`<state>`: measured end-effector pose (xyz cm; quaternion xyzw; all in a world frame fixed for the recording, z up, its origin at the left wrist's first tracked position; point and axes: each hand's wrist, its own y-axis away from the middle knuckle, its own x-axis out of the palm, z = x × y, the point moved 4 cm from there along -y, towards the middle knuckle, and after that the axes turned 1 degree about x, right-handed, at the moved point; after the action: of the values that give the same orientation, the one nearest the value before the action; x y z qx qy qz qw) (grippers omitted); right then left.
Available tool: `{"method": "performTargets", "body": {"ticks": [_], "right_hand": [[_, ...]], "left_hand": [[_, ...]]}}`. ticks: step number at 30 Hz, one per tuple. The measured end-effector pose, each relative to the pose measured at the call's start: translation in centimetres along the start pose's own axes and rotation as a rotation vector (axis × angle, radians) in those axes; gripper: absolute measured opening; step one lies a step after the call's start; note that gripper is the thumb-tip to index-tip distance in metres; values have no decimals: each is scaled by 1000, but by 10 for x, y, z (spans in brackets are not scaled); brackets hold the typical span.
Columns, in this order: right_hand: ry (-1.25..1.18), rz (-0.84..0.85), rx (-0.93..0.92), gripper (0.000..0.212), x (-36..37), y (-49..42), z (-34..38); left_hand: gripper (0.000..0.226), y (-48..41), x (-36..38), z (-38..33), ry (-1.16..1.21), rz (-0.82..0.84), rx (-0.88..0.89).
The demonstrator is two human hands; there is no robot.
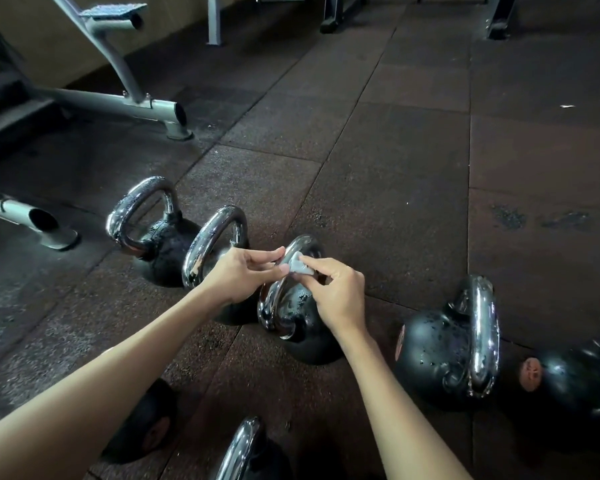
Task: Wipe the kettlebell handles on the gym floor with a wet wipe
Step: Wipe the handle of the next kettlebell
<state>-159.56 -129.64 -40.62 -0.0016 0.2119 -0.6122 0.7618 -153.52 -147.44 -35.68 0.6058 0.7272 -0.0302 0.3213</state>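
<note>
Chrome handle (269,306) of the middle kettlebell (307,337) on the floor (395,168): right hand (340,292) pinches the wet wipe (300,267) against its top, left hand (236,271) pinches the handle alongside; slick wet metal could make the small wad slip, skipping spots.

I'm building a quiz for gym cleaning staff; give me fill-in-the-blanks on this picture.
The right hand holds a ____ against a kettlebell.
That kettlebell is ____ from the left in its row.
The left hand pinches that kettlebell's chrome ____.
Missing: wet wipe; third; handle.
</note>
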Motion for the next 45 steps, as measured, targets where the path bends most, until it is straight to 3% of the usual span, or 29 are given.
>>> {"method": "performTargets", "body": {"ticks": [6, 13, 19, 25, 31, 36, 38, 41, 45], "right_hand": [[10, -4, 47, 33, -7, -8, 9], [-72, 92, 56, 31, 23, 61, 20], [13, 42, -35, 27, 30, 57, 31], [176, 32, 4, 21, 28, 83, 3], [44, -23, 19, 20, 35, 87, 11], [199, 38, -17, 23, 33, 82, -1], [176, 30, 35, 25, 28, 73, -4], [123, -116, 201, 30, 15, 44, -10], [207, -160, 383, 28, 19, 4, -15]], "left_hand": [[40, 1, 2, 2, 37, -31, 17], [37, -3, -8, 13, 75, -78, 5], [34, -8, -13, 23, 75, -114, 3], [40, -8, -13, 22, 16, -130, 11], [38, -10, -15, 23, 3, -146, 8], [40, -10, -18, 25, -23, -158, -5], [39, -9, -19, 25, -37, -173, -6], [38, -4, -19, 23, -61, -181, 5], [36, 0, -14, 18, -118, -191, 26]]}}
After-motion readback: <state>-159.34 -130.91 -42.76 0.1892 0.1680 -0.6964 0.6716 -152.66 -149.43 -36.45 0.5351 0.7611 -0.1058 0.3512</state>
